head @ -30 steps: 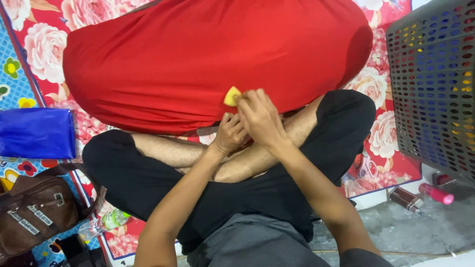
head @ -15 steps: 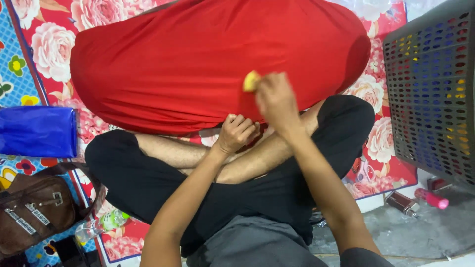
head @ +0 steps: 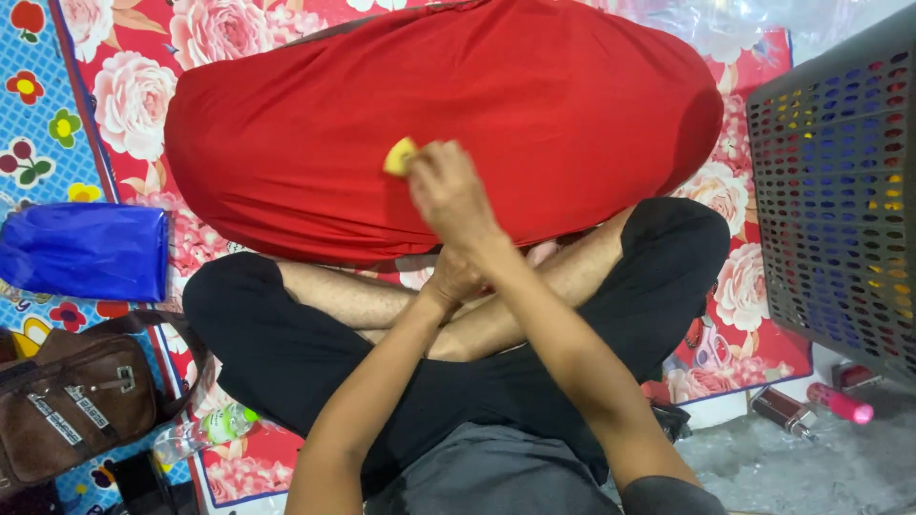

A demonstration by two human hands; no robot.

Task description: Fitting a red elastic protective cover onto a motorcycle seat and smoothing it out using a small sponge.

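A big red fabric bundle (head: pixel 439 114) lies on the flowered mat in front of my crossed legs. My right hand (head: pixel 448 191) reaches over it and pinches a small yellow piece (head: pixel 400 155) against the red cloth. My left hand (head: pixel 456 278) rests lower, by my shins at the bundle's near edge, fingers curled; what it grips is hidden behind my right forearm.
A blue plastic packet (head: pixel 86 250) and a brown bag (head: pixel 72 401) lie at the left, with a small clear bottle (head: pixel 205 431) near my knee. A dark perforated basket (head: pixel 840 200) stands at the right, a pink tube (head: pixel 840 402) and a dark tube below it.
My right hand has carried the yellow piece leftward and farther onto the red cloth. My left hand has stayed near my shins.
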